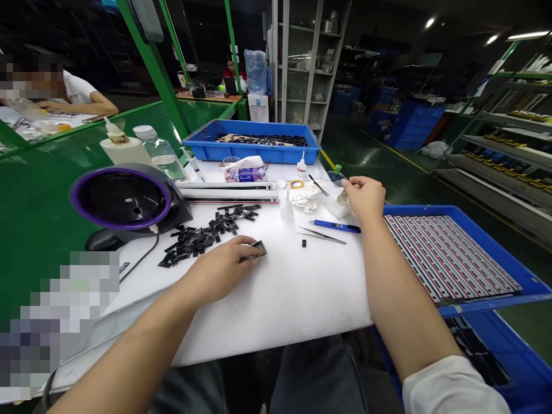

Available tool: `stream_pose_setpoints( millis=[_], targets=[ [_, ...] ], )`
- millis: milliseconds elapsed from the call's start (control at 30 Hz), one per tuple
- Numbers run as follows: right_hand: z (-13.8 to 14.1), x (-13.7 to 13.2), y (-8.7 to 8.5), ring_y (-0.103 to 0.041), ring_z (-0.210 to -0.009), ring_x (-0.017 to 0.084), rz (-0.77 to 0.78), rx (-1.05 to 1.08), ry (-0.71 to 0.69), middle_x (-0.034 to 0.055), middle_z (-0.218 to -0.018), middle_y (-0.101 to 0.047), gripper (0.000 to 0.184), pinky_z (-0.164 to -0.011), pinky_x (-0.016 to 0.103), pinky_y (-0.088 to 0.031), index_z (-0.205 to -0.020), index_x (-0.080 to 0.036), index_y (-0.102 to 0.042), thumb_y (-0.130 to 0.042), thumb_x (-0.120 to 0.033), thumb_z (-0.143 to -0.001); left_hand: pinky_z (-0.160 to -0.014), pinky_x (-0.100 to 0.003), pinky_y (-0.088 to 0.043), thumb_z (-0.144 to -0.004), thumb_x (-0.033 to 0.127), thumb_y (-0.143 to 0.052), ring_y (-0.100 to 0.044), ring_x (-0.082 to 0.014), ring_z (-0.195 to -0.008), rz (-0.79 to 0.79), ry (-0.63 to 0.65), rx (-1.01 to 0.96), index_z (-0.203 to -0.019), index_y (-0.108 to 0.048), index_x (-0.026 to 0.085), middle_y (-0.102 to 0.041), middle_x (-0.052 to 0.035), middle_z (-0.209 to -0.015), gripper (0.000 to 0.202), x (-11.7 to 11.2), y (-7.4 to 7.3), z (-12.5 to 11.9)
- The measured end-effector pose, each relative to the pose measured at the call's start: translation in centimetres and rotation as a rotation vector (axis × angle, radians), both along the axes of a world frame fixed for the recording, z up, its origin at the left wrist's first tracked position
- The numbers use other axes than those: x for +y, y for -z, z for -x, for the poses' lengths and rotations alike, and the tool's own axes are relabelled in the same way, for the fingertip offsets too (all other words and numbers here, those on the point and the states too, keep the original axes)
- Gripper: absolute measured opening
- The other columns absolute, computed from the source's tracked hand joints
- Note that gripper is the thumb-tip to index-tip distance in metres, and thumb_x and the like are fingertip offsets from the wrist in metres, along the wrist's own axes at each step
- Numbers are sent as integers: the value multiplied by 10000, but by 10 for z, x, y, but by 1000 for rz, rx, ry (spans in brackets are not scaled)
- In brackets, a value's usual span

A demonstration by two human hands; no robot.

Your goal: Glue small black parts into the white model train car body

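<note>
Grey and dark, probably metal: one small open-sided piece (pixel 260 248), pinched in the narrow grip of the left hand (pixel 224 265), low over the near middle of the white tabletop (pixel 276 305) or resting on it, cannot tell which. Best held lightly by its outer edges, open side free of fingertips; pressed too hard, likely to slip or bend, judging by the thin-looking walls. Keep the left hand low and steady, and clear of the loose heap of black pieces (pixel 194 238) just beyond, to avoid dragging any along.

To the right, one separate black piece (pixel 304 243), easily brushed aside; past it, tweezers (pixel 321 235) and a blue pen-like tool (pixel 336 226), side by side. Steer around all three on any way back.

Farther out, the right hand (pixel 366 198), thumb and fingertips close together, beside a green-capped bottle (pixel 337 169) and a white block (pixel 339 209). Cannot tell from this view whether holding anything or only touching. Move gently there, with a slender-nosed bottle (pixel 302 168) and crumpled tissue (pixel 305 202) near. At the far right, a blue tray (pixel 535 286) of striped strips (pixel 452 259): mind the elbow.
</note>
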State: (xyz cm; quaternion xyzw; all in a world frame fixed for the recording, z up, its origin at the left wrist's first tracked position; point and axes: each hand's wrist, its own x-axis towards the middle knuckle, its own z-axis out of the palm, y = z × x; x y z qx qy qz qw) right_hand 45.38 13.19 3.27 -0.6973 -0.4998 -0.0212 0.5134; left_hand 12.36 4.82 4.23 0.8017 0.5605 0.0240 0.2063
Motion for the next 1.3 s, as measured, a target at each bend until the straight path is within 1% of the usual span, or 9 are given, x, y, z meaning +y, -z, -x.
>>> stream_pose_setpoints(
  millis=[167, 300, 433, 633, 767, 867, 1000, 1133, 1300],
  targets=[
    [18, -15, -5, -502, -543, 128, -175, -9, -37, -47, -562, -533, 271, -680, 286, -433, -917, -166, -692, -642, -408, -804, -936, -354, -486, -888, 466, -387, -531, -285, -1250, 2, 18, 1, -1162, -663, 381, -495, 55, -1435, 398, 3, -3, 3],
    [38, -26, -8, -463, -528, 112, -142, 9, -319, -39, -577, -526, 197, -574, 250, -388, -834, -165, -699, -624, -346, -806, -929, -363, -495, -892, 458, -380, -521, -290, -1262, -18, 28, 13, -1172, -656, 381, -495, 46, -1438, 401, 2, -2, 4],
    [54, -37, -14, -490, -563, 118, 48, -192, -593, -38, -562, -543, 100, -594, 245, -369, -756, -185, -711, -616, -215, -761, -933, -360, -491, -894, 440, -368, -539, -278, -1242, -38, 28, 37, -1167, -660, 383, -491, 49, -1438, 404, 2, 0, 3],
    [62, -47, -14, -548, -618, 130, 551, -378, -852, -12, -700, -662, 259, -552, 231, -359, -818, -223, -755, -589, -87, -673, -906, -330, -496, -899, 434, -366, -577, -246, -1182, -61, 65, 50, -1161, -663, 377, -501, 50, -1424, 400, 1, 3, 2],
    [65, -46, -8, -590, -678, 150, 708, -476, -846, -1, -788, -699, 173, -547, 230, -373, -799, -233, -743, -658, -150, -673, -857, -361, -516, -930, 383, -338, -603, -244, -1130, -226, 72, 113, -1198, -633, 355, -530, 37, -1399, 399, -12, 9, -2],
    [69, -46, -7, -602, -688, 158, 759, -515, -810, 4, -833, -701, 127, -524, 234, -366, -791, -233, -722, -730, -261, -667, -922, -457, -487, -944, 326, -344, -589, -287, -1140, -424, 132, 183, -1239, -606, 254, -554, -46, -1381, 401, -27, 16, -5],
    [75, -50, -6, -622, -719, 183, 771, -563, -764, 26, -839, -703, 121, -537, 248, -351, -789, -224, -704, -714, -214, -669, -975, -508, -449, -933, 264, -394, -514, -339, -1238, -577, 198, 230, -1163, -630, 147, -463, -160, -1453, 349, -45, 20, -16],
    [81, -55, -4, -627, -764, 220, 753, -610, -737, 70, -850, -701, 168, -564, 270, -327, -838, -199, -675, -637, -130, -690, -1041, -513, -399, -905, 163, -391, -408, -352, -1345, -614, 231, 257, -1136, -616, 103, -317, -207, -1530, 329, -53, 16, -46],
    [89, -62, 0, -568, -628, 171, 752, -591, -827, 29, -733, -669, 134, -531, 266, -296, -749, -209, -600, -552, -95, -697, -1120, -545, -312, -927, 252, -381, -355, -344, -1384, -553, 240, 279, -1172, -599, 82, -330, -223, -1519, 370, -62, 23, -77]
  ],
)
